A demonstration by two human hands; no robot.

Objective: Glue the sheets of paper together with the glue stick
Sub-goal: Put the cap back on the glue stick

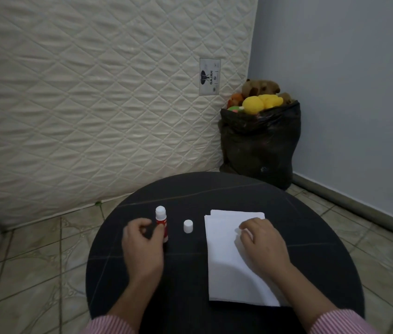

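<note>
A red glue stick (pixel 162 221) stands upright and uncapped on the round black table (pixel 185 273), its white tip showing. Its white cap (pixel 188 226) stands by itself just to the right. My left hand (pixel 142 247) is beside the stick with its fingers loosely curled; only the thumb touches the red body, and no finger wraps round it. A stack of white paper sheets (pixel 224 261) lies on the right half of the table, the lower sheet peeking out at the far edge. My right hand (pixel 263 247) rests on top of the stack with bent fingers.
A quilted mattress (pixel 94 104) leans upright behind the table. A black bag of plush toys (pixel 260 145) stands in the corner by the grey wall. Tiled floor surrounds the table.
</note>
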